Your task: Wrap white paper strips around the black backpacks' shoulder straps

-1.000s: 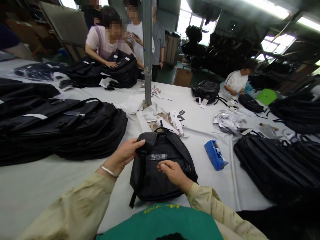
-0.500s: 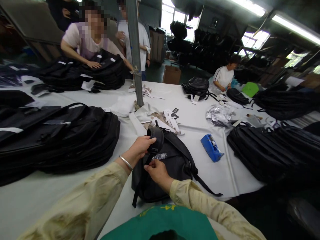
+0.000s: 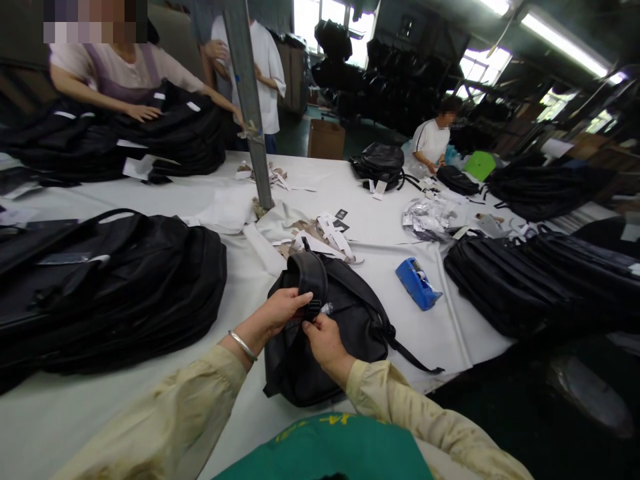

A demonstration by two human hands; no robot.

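Note:
A black backpack (image 3: pixel 350 313) lies on the white-covered table (image 3: pixel 240 393) in front of me, its straps facing up. My left hand (image 3: pixel 285 308), with a bracelet at the wrist, is closed around a padded shoulder strap (image 3: pixel 311 273) near its buckle (image 3: pixel 313 307). Close beside it, my right hand (image 3: pixel 327 343) pinches at the strap just below the buckle, thumb and fingers together. A small shiny clear piece (image 3: pixel 327 309) shows behind the buckle. The other shoulder strap trails to the right with its webbing end on the table.
A blue tape dispenser (image 3: pixel 419 285) stands right of the backpack. Stacked black bags (image 3: pixel 190 280) lie left, and more bags (image 3: pixel 505 280) right. Paper strips (image 3: pixel 330 233) lie beyond, near a metal post (image 3: pixel 250 100). Co-workers stand across the table.
My left hand has slid down the strap to the buckle. My right hand has moved slightly right and up with the webbing. The view has shifted, so the surroundings appear further left.

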